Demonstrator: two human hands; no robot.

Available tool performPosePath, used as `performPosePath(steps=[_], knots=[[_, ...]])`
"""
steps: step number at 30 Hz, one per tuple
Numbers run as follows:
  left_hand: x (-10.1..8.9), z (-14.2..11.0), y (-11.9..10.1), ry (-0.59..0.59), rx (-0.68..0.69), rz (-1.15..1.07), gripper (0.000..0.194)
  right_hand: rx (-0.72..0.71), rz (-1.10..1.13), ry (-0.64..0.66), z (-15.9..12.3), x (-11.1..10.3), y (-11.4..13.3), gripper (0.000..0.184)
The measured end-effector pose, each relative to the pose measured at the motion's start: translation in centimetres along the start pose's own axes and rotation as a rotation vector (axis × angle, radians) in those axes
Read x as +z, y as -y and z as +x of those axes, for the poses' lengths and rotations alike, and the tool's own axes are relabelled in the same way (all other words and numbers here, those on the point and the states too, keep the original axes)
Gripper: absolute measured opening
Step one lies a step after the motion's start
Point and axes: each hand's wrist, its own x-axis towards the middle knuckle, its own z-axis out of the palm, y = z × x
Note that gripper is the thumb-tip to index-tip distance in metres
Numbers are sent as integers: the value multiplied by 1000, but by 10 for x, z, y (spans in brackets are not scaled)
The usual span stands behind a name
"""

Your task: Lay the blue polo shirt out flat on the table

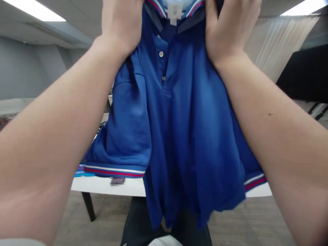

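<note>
1. While both arms are raised, the left hand (120, 27) and right hand (225, 30) each grasp the blue polo shirt (179, 130) near its collar (176, 13), so the shirt hangs full length in front of the white table (107, 186).
2. One shirt is held; two placket buttons show (a third may be hidden).
3. Folded coloured cloth (83, 172) lies on the table.

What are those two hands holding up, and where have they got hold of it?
A blue polo shirt, gripped at the shoulders beside the collar by the left hand and right hand.
</note>
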Motion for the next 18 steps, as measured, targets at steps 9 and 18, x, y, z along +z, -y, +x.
performPosePath(steps=[9,18], knots=[[107,24,76,134,-38,299,47,29,-449,510,-151,160,-85,53],[380,-47,275,477,-213,81,33,181,-454,930,-368,362,-208,42]])
